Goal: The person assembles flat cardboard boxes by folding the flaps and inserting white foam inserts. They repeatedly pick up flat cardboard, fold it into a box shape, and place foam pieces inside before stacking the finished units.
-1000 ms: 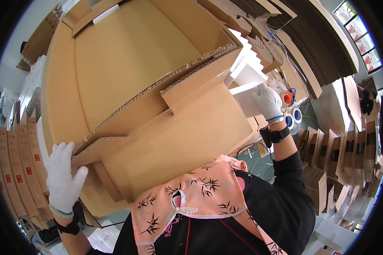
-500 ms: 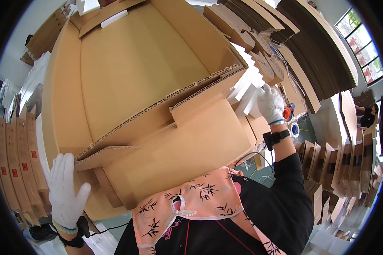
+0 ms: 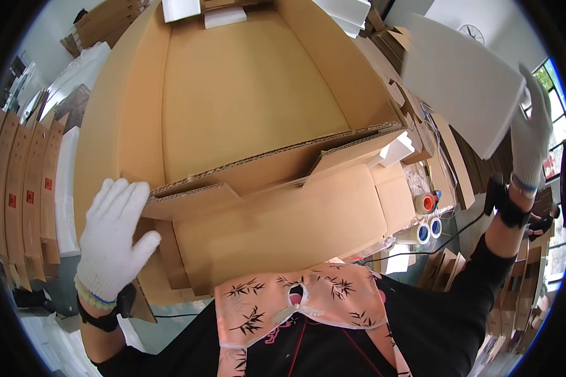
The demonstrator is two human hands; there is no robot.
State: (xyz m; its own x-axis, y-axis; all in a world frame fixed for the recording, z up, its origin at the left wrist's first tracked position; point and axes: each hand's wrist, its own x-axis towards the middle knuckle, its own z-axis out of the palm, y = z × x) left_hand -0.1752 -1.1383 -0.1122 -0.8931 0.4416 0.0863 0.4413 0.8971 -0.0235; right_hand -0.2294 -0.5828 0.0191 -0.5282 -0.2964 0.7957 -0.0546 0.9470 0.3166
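Rests left hand [image 3: 116, 235], fingers spread, at near corner of carton [image 3: 251, 94] lying just right of it, and grips white panel [image 3: 462, 81], extending left of right hand [image 3: 532, 129], by one edge, so could drop or bend it through twisting leverage.

We wear white knitted gloves [image 3: 107, 251] over our left grip [image 3: 116, 235] and right grip [image 3: 531, 129], each cuff marked with a thin blue line. A bracelet of pale round beads [image 3: 92, 295] circles our left wrist. Both forearms carry black straps [image 3: 99, 319] with small black boxes [image 3: 495, 191] and a black cord [image 3: 459, 235]. Our top [image 3: 421, 314] is black, its sleeves [image 3: 490, 264] ending short of the wrists, with thin red lines [image 3: 299, 342] down the front. Over it, our peach apron [image 3: 245, 298] bears dark bamboo sprigs, white edging, a keyhole opening [image 3: 297, 293] and a white knotted fastening [image 3: 299, 310].
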